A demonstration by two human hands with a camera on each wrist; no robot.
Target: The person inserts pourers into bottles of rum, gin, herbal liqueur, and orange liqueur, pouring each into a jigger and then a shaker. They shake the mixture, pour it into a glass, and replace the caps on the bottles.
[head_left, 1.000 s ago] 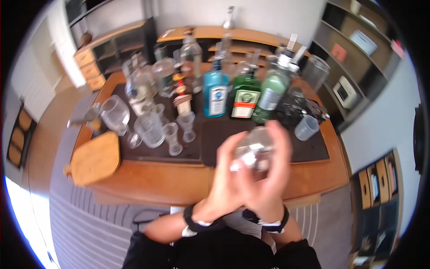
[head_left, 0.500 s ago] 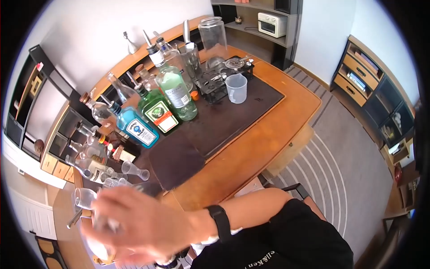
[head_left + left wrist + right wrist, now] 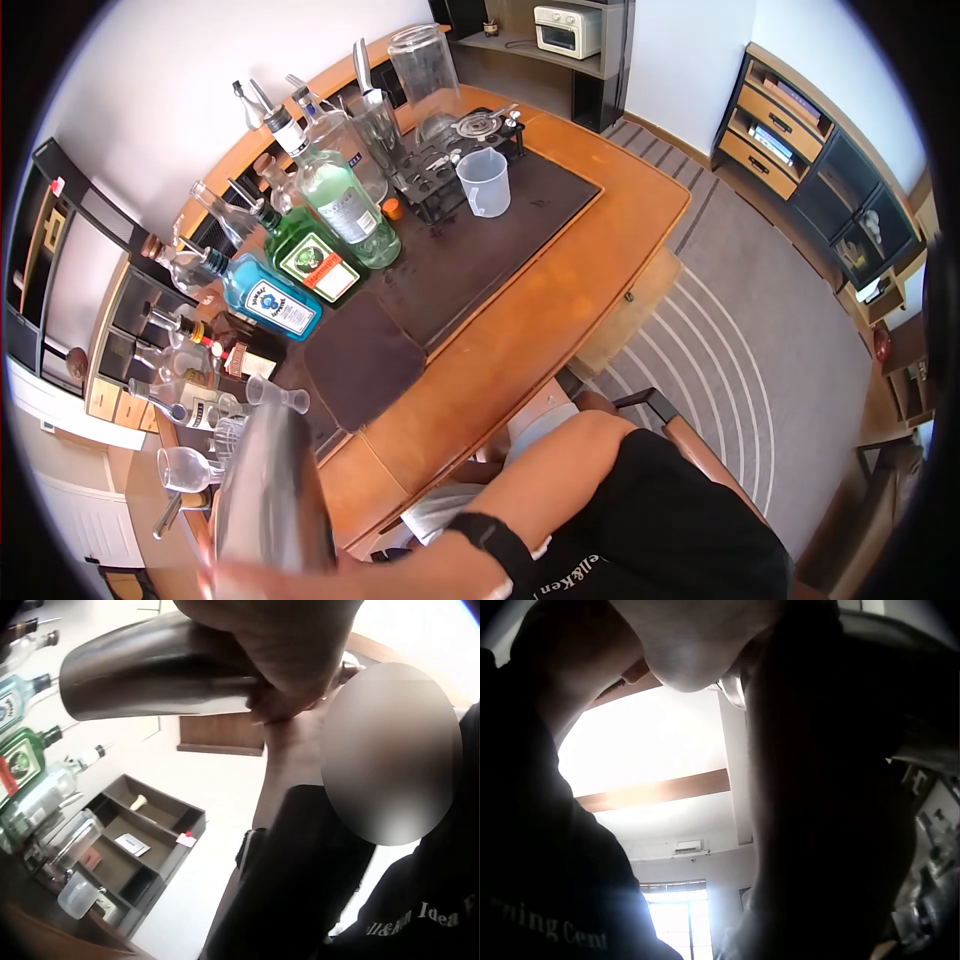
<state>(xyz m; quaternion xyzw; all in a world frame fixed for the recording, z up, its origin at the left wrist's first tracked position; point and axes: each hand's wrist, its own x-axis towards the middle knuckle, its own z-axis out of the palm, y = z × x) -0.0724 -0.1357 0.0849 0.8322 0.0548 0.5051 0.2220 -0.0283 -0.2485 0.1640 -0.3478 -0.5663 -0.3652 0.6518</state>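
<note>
A tall metal cocktail shaker [image 3: 275,490] stands close to the camera at the lower left of the head view, blurred. My right hand [image 3: 300,580] grips its lower end at the frame's bottom edge. In the left wrist view my left hand [image 3: 281,645] holds the same shaker [image 3: 142,671], which lies almost level with its wide end pointing left. The right wrist view is dark, with part of the shaker [image 3: 900,645] at the upper right. In the head view my left hand is mostly hidden behind the shaker and frame edge.
On the table's dark mat [image 3: 540,195] stand a blue bottle [image 3: 265,295], a green bottle [image 3: 310,255], a pale-green bottle [image 3: 345,200] and a plastic measuring jug [image 3: 485,185]. Glassware, including a stemmed glass [image 3: 185,468], is beside the shaker. A large glass jar [image 3: 425,70] stands behind.
The head view has turned to the right. Both hands have taken the shaker from in front of the chest to the lower left, and its long side now shows where the hand covered it.
</note>
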